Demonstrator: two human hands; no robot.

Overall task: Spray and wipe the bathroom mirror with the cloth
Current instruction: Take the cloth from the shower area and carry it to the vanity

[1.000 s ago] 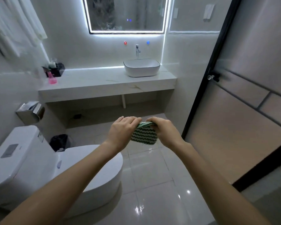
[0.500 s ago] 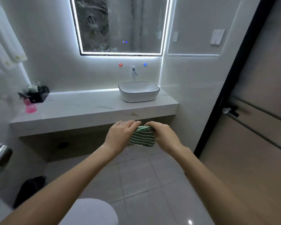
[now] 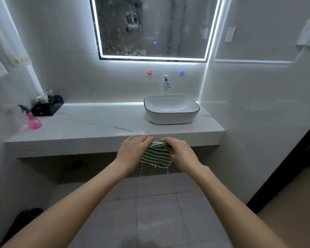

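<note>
In the head view, a green zigzag-patterned cloth (image 3: 156,155) is being held between both hands in front of the basin (image 3: 171,109), just below the front edge of the tabletop (image 3: 89,126). The left hand (image 3: 132,152) is being curled over the cloth's left edge and the right hand (image 3: 179,153) over its right edge and folded top, so both are clamped on it. Drops are being shed from the cloth's lower hem, so it is judged to be wet, soft and limp, light even when soaked, and likely to sag or unfold unless it is being gripped at the folded top or bunched in the palm. A wet weave of this kind is judged to slide easily on glass.

The mirror (image 3: 150,27), lit around its rim, is being shown on the wall above the basin, with streaks or smears across its left part. A pink spray bottle (image 3: 32,119) is being seen far to the left of the basin on the tabletop, just in front of a black box (image 3: 47,106) with small items in it. A tap (image 3: 166,85) is standing directly behind the basin, below the mirror; tap and basin are judged to be standing in the way of a reach to the glass. Towels (image 3: 9,49) are hanging further left of the basin.
</note>
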